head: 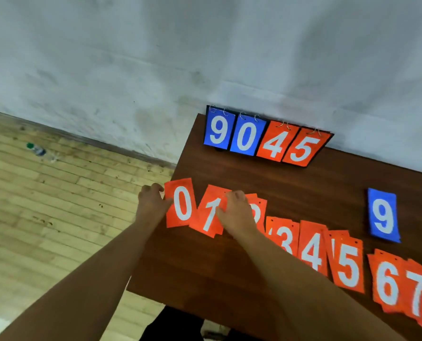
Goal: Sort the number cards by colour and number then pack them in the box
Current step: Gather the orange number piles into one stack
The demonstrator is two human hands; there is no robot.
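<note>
Left hand point(153, 201) grasps the orange 0 card point(181, 203) by its edge and right hand point(238, 212) presses flat on the 1 card point(211, 211) beside it, apparently squaring the row.

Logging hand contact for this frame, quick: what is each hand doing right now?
Left hand: fingers curled at the edge of the orange 0 card; grip unclear.
Right hand: resting palm-down on the orange 1 card, holding nothing.

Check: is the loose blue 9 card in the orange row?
No, the blue 9 card lies alone, apart from the orange row, further back on the table.
</note>
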